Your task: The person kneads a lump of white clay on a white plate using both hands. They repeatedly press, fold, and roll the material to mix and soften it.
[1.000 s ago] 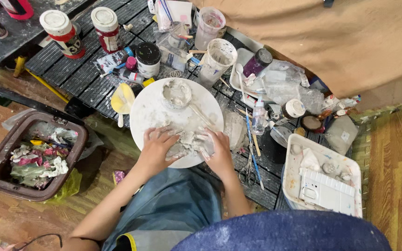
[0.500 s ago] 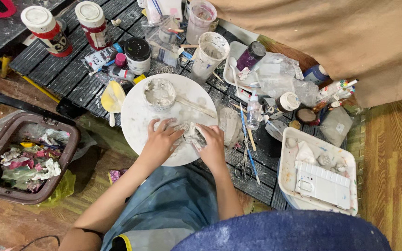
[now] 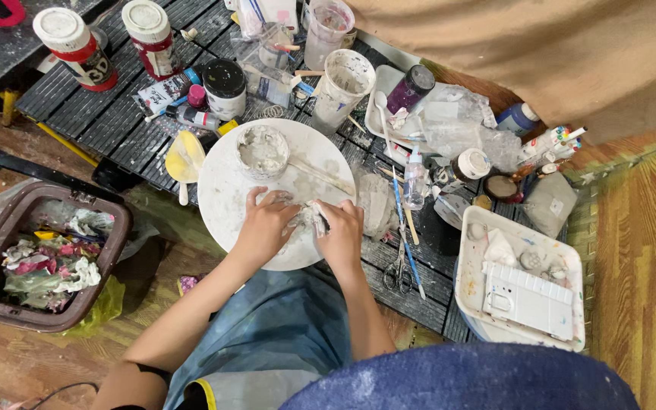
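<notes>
Pressing together on a pale clay lump (image 3: 304, 220), the left hand (image 3: 267, 226) and right hand (image 3: 341, 234) curl loosely around it, fingers bent, near the front edge of a round white board (image 3: 225, 190). A clay-smeared bowl (image 3: 262, 151) sits behind; scissors (image 3: 398, 269) lie right.
</notes>
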